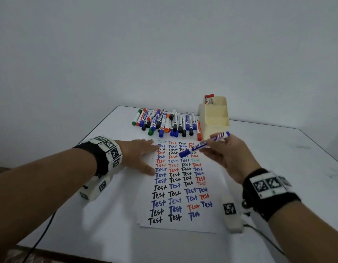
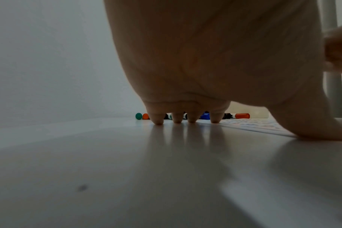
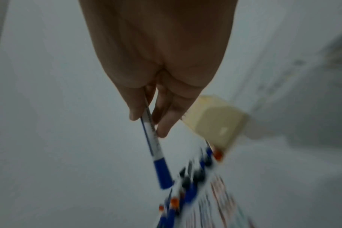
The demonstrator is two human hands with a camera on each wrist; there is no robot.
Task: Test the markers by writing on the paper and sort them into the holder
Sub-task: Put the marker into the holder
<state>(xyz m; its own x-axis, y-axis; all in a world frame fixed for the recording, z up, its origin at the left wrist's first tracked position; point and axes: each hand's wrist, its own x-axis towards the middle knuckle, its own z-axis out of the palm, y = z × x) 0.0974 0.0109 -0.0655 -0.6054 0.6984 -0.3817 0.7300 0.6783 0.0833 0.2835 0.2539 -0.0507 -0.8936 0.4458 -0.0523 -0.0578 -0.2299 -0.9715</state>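
Observation:
A white sheet of paper [image 1: 211,217] covered with rows of the word "Test" in black, blue and red lies in the middle of the table. My left hand [image 1: 139,156] lies flat with straight fingers [image 2: 178,119] on the paper's left edge. My right hand [image 1: 227,150] hovers above the paper's upper right and grips a capped blue whiteboard marker [image 1: 200,146] [image 3: 154,148], cap pointing left. A cream holder [image 1: 214,118] [image 3: 215,121] stands at the back right with two red-capped markers [image 1: 210,98] in its rear compartment.
A row of several markers [image 1: 168,122] [image 2: 242,115] with blue, black, red, green and orange caps lies behind the paper, left of the holder. The white table [image 1: 278,158] ends at a plain wall. A black cable [image 1: 44,230] trails off the near left edge.

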